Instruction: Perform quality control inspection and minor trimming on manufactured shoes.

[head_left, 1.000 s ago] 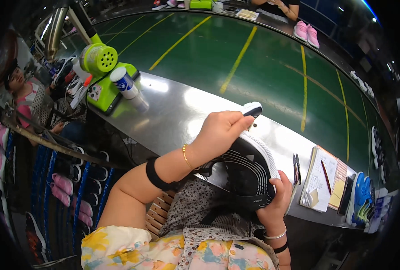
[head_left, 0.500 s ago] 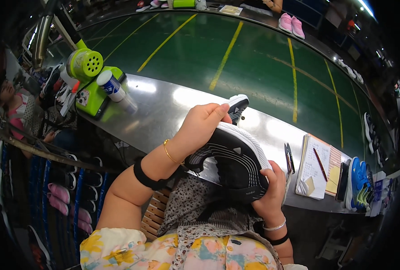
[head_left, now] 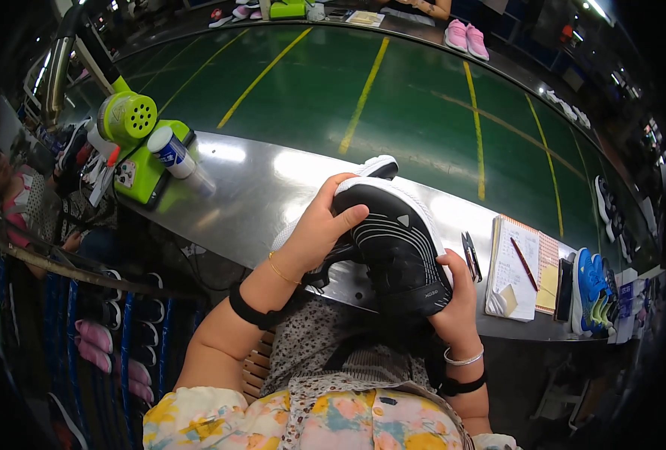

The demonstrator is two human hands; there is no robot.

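A black shoe with a white sole (head_left: 399, 244) is held over my lap, just in front of the steel counter (head_left: 273, 187). My left hand (head_left: 319, 225) grips its toe end from the left, thumb laid across the black upper. My right hand (head_left: 459, 296) holds the heel end from the right, fingers curled round the side. The shoe lies tilted, its upper facing me and the white sole edge turned away toward the counter.
A green machine (head_left: 134, 150) with a white bottle (head_left: 172, 150) stands at the counter's left. On the right lie scissors (head_left: 469, 255), a notebook with a red pen (head_left: 516, 266) and blue shoes (head_left: 591, 289). A green conveyor belt (head_left: 393, 97) runs behind, pink shoes (head_left: 464, 37) on it. Shoe racks (head_left: 85, 330) stand at lower left.
The shoe has been turned in both hands: its black upper faces me more fully, and my left hand has shifted down onto the toe.
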